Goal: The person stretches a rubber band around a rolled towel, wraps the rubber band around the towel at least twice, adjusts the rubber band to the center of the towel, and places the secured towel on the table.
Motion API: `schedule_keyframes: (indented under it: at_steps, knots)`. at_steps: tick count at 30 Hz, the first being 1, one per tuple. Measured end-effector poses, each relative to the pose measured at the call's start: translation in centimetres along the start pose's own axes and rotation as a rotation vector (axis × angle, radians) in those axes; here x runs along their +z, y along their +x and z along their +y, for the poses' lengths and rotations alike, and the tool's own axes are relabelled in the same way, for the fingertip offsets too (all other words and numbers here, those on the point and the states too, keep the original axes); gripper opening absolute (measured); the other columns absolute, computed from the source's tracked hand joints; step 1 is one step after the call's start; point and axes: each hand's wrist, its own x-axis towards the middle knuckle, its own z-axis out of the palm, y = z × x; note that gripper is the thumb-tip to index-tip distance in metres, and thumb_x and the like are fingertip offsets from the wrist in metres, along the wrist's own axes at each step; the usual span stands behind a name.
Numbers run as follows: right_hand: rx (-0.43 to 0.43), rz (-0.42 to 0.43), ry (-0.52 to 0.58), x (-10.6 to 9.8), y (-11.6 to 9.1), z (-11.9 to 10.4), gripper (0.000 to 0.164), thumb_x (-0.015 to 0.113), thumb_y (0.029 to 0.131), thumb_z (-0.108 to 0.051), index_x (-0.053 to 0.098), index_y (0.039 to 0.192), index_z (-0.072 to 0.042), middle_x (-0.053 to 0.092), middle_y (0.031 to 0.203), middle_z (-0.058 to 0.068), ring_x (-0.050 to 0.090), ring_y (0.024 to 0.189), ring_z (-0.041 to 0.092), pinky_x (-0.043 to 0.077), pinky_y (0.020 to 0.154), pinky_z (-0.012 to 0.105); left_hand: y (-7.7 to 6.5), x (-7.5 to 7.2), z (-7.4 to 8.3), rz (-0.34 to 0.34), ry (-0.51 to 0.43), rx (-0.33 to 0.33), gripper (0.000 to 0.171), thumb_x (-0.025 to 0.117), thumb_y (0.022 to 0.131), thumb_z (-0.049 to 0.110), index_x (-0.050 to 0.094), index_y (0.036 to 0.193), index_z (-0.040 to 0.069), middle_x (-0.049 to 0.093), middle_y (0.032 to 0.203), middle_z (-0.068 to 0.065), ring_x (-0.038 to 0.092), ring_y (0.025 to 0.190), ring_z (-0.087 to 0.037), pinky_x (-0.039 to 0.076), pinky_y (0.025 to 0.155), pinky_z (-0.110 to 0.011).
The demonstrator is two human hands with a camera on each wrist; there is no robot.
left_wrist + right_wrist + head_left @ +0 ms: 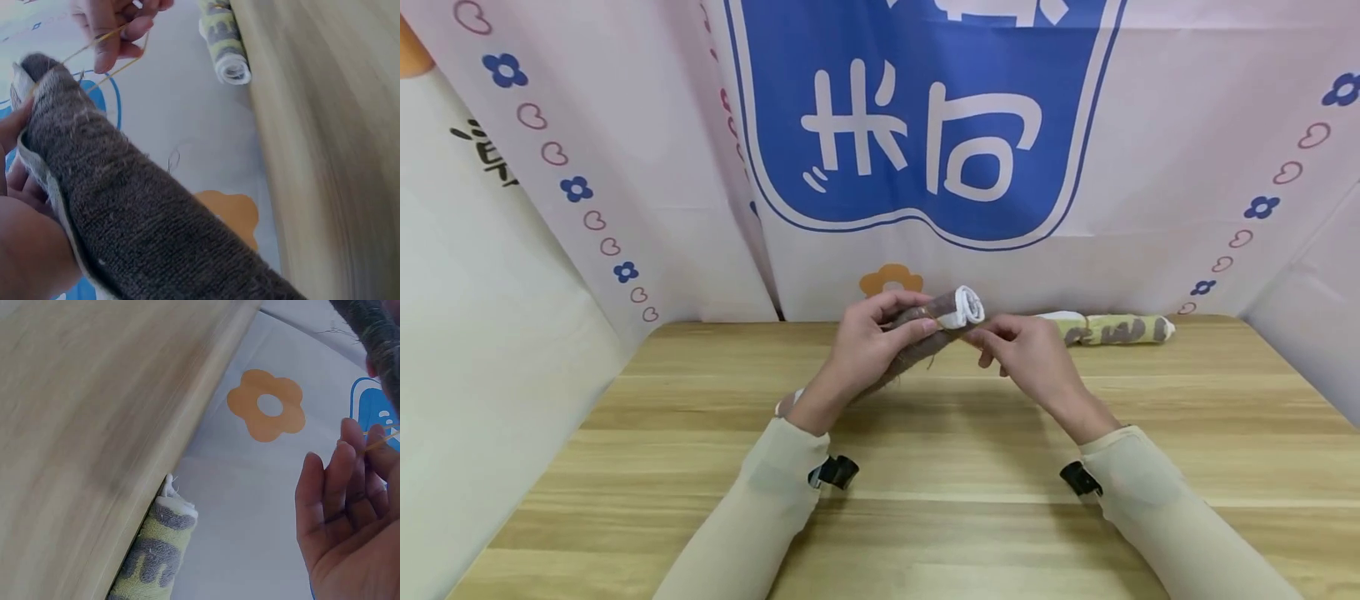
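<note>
Stretching a rubber band [95,42] off a rolled brown towel [137,194], near its upper end: that looks like the step in hand, probably binding the roll. Left hand [867,343] grips the towel close to that end, thumb on top. Right hand [1039,358] pinches the pulled-out band between thumb and fingertips. Towel is held tilted over the counter [925,533], upper end raised; can't tell whether the lower end, partly behind the left forearm, touches the surface. Next move likely calls for a twist and another loop over the end, roll kept tight. Risk: band slipping off. No containers visible. Second roll, a yellow-and-gray towel [1126,330], lies at the counter's far edge, seemingly banded.
</note>
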Motion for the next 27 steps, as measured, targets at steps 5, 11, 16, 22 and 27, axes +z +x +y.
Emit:
schedule_keyframes:
  at_steps: [5, 11, 16, 22, 27]
  knots:
    - [-0.001, -0.02, -0.09, 0.1, 0.0, 0.1, 0.016, 0.077, 0.099, -0.02, 0.081, 0.085, -0.013, 0.07, 0.067, -0.006, 0.063, 0.06, 0.02, 0.049, 0.053, 0.03, 0.0, 0.0, 0.7, -0.058, -0.025, -0.009, 0.024, 0.081, 0.096, 0.009, 0.078, 0.119, 0.004, 0.077, 0.107, -0.004, 0.064, 0.094, -0.023, 0.052, 0.078, -0.035]
    - [-0.151, -0.076, -0.172, 0.3, 0.0, 0.3, 0.013, 0.087, 0.09, -0.023, 0.078, 0.083, -0.019, 0.071, 0.076, -0.012, 0.059, 0.066, 0.012, 0.048, 0.059, 0.033, -0.1, -0.2, 0.6, 0.012, -0.055, -0.023, 0.024, 0.08, 0.096, 0.006, 0.076, 0.119, 0.002, 0.077, 0.111, -0.008, 0.065, 0.098, -0.022, 0.053, 0.083, -0.036]
    - [-0.334, -0.12, -0.065, 0.6, -0.1, 0.0, 0.008, 0.09, 0.085, -0.017, 0.082, 0.087, -0.016, 0.075, 0.084, -0.012, 0.067, 0.074, 0.009, 0.054, 0.064, 0.029, 0.1, -0.3, 0.5, 0.109, -0.065, -0.035, 0.025, 0.08, 0.095, 0.005, 0.076, 0.119, 0.0, 0.077, 0.113, -0.012, 0.067, 0.096, -0.021, 0.054, 0.079, -0.031]
    - [-0.528, -0.144, 0.144, 1.0, -0.3, -0.8, 0.013, 0.087, 0.085, -0.002, 0.084, 0.091, -0.014, 0.074, 0.09, -0.011, 0.068, 0.08, 0.011, 0.054, 0.066, 0.023, 0.2, -0.5, 0.4, 0.18, -0.02, -0.052, 0.026, 0.081, 0.095, 0.008, 0.077, 0.12, 0.003, 0.076, 0.116, -0.009, 0.067, 0.099, -0.022, 0.054, 0.08, -0.031]
    - [-0.539, -0.182, 0.287, 1.0, -0.6, -1.2, 0.017, 0.082, 0.089, 0.003, 0.084, 0.094, -0.013, 0.076, 0.092, -0.003, 0.066, 0.077, 0.014, 0.052, 0.063, 0.024, 0.2, -0.5, -0.1, 0.17, 0.031, -0.037, 0.026, 0.081, 0.095, 0.007, 0.077, 0.12, 0.003, 0.076, 0.118, -0.01, 0.069, 0.101, -0.023, 0.055, 0.083, -0.033]
